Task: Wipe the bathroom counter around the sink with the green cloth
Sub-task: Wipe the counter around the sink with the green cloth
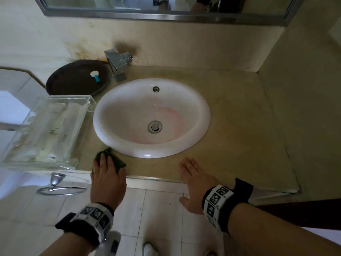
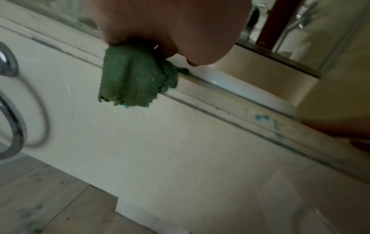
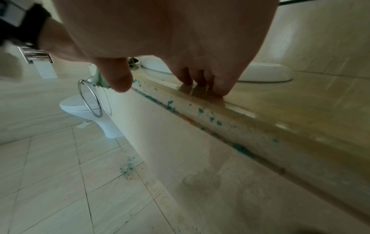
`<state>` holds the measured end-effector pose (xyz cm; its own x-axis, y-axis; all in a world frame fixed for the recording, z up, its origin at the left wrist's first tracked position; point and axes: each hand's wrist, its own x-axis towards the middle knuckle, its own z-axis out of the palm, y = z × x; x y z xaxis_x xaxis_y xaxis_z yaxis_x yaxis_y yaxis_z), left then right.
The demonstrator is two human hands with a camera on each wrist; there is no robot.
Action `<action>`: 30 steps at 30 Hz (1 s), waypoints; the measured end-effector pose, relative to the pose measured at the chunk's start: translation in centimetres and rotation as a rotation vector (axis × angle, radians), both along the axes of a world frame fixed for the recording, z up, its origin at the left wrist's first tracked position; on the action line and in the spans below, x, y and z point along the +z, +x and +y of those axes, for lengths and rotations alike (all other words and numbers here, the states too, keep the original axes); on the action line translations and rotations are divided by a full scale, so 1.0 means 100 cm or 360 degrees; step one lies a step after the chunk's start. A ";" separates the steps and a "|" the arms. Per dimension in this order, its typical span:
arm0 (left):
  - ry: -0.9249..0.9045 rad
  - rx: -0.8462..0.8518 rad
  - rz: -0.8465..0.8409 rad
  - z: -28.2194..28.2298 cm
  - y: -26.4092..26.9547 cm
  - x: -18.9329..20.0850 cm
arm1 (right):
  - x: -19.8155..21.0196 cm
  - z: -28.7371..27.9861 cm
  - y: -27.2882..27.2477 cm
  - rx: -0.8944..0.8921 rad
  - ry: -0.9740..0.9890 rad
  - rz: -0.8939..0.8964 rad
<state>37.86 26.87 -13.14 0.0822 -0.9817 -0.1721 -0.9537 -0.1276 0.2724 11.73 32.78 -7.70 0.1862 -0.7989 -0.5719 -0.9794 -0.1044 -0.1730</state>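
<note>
Green cloth sat at the sink's 7 o'clock, on the front strip of the counter, bunched under the left hand. Left fingers lay flat on top of it, pressing down rather than wrapped round it. The left wrist view showed a flap of the cloth hanging over the counter's front edge below the palm, so I couldn't tell whether the thumb was pinching that flap.

Key relation: the cloth was directly beneath the left fingers and poked out past them at 12 o'clock, where its tip touched or nearly touched the sink rim, and at 3 o'clock. No clear long axis, as it was a crumpled wad; if anything it stretched from 11 to 4 o'clock, roughly following the rim curve. The left hand was the one on it.

The right hand was well apart at the sink's 5 o'clock, with fingers straight and spread flat on the counter edge, holding nothing. It looked like a brace.

Judgement: early in the wipe. The bare counter ran from 5 o'clock round through 3 to 12, so the obvious sweep was toward 3 o'clock along the front strip, and the right hand stood in that path. At 9 o'clock a clear glass box crowded the rim, leaving little room there. Teal specks dotted the front edge.
</note>
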 end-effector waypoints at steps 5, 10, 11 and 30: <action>-0.0004 -0.0029 0.0011 -0.018 -0.003 0.004 | 0.000 0.000 0.001 -0.0007 0.0009 -0.0007; -0.0036 -0.0407 -0.0011 0.020 -0.048 0.008 | -0.004 -0.002 -0.002 0.0016 0.0017 -0.0011; -0.0035 -0.0463 -0.0013 0.027 -0.058 0.008 | -0.005 -0.001 -0.002 0.0019 0.0012 -0.0020; 0.0060 -0.1066 -0.0055 0.036 -0.184 0.015 | -0.005 0.079 -0.083 -0.0709 -0.0066 0.0258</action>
